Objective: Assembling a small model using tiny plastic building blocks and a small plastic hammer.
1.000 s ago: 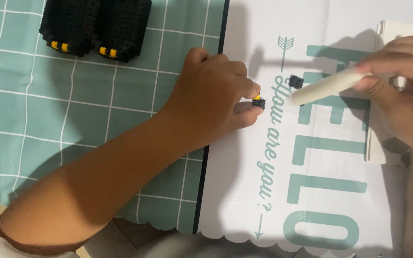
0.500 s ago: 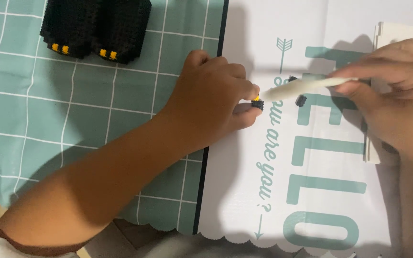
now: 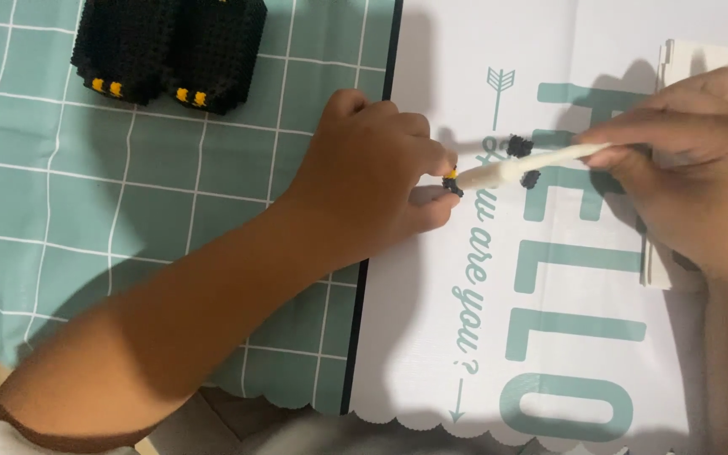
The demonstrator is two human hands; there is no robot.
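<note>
My left hand (image 3: 372,173) rests on the white mat (image 3: 465,320) and pinches a tiny black and yellow block piece (image 3: 452,182) between thumb and fingertip. My right hand (image 3: 693,168) holds a slim white stick tool (image 3: 532,163) whose tip touches that piece. Two small black pieces (image 3: 517,145) lie on the mat beside the tool, one above it and one just below.
A black block build with yellow dots (image 3: 170,50) stands at the top left on the teal grid mat (image 3: 61,211). A white booklet or box (image 3: 701,59) lies under my right hand at the right edge. The mats' scalloped front edge runs along the bottom.
My right hand has swung the white tool leftward until its tip reaches the piece in my left fingers. The left hand has stayed put.
</note>
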